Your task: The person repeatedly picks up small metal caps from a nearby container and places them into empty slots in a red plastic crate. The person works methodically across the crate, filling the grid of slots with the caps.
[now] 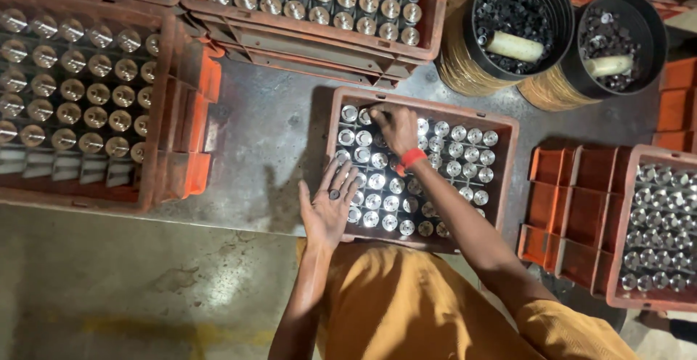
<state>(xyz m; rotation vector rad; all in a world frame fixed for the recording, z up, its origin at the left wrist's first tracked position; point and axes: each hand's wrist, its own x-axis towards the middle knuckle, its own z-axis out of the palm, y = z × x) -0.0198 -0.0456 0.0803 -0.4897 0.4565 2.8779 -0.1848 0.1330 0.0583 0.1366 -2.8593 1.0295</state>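
In orange crate [508,124], metal cylinders [457,156]; left hand [328,207] fingers splayed flat, right hand [396,127] fingers pinching one.

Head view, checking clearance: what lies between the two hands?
Head view: only shiny metal cylinders in the crate separate left hand and right hand.

The parts [396,201] in the near crate [425,106] are bright, polished metal, glossy on top. All crates are matt orange plastic, scuffed and grimy. The floor [145,287] is rough, stained concrete. The far right tubs [559,11] look like smooth black plastic holding dark, duller metal pieces. The trousers [406,309] are matt mustard cloth; the wristband [412,158] is red.
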